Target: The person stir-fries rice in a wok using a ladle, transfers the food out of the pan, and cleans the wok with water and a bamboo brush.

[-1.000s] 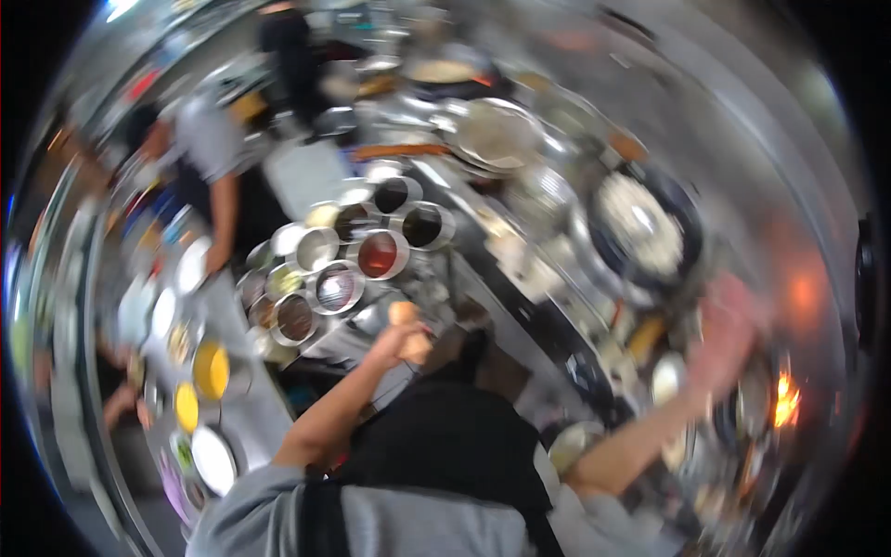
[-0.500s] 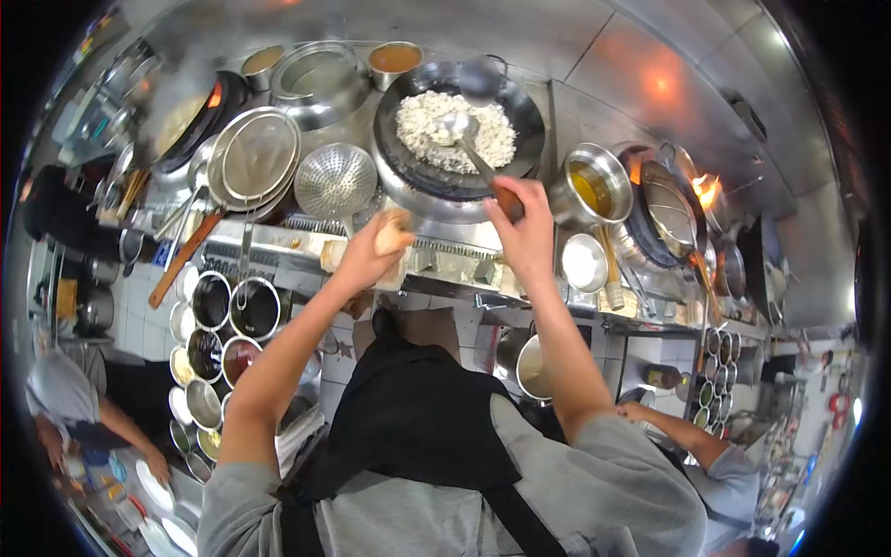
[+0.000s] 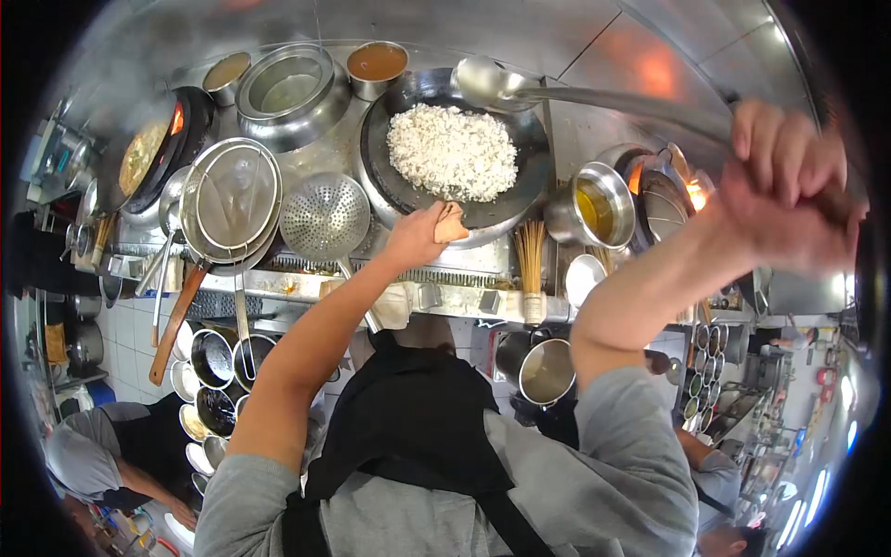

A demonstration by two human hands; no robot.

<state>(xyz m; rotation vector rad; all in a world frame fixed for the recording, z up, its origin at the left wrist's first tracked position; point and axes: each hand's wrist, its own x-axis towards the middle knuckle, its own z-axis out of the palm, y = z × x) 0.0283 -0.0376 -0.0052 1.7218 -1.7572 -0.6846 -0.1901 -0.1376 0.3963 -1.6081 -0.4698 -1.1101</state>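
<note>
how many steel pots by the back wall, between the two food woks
3: a small steel pot of brownish liquid leftmost, a wide round steel pot in the middle, a small steel pot of orange liquid beside the black wok.

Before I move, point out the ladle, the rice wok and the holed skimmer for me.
Ladle (image 3: 482,83): head view, on its bowl.
Rice wok (image 3: 533,167): head view, on the bare dark inside, right of the rice.
Holed skimmer (image 3: 325,216): head view, middle of its perforated bowl.
</note>
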